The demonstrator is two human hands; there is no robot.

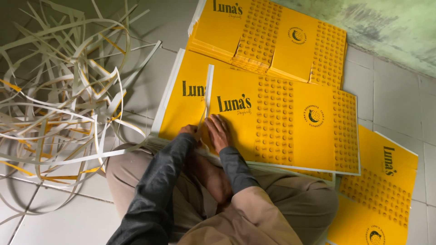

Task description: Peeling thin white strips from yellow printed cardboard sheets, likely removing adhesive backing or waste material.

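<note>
Head view: yellow dotted cardboard sheet (281, 122)

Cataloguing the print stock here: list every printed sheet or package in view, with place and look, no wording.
Top sheet: under both hands, flat yellow rectangle, dark lettering, dot grids, round emblem, white margin.
Rear stack: behind it, same yellow printed sheets, fanned.
Right sheet: lower right on the tiled floor, same yellow design, turned sideways.
Trimmed strips: left, tangled white-and-yellow offcuts.

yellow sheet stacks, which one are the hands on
The middle stack, lying across the person's lap. The right hand presses flat on it and the left hand pinches its white edge strip; the other stacks lie untouched.
</note>
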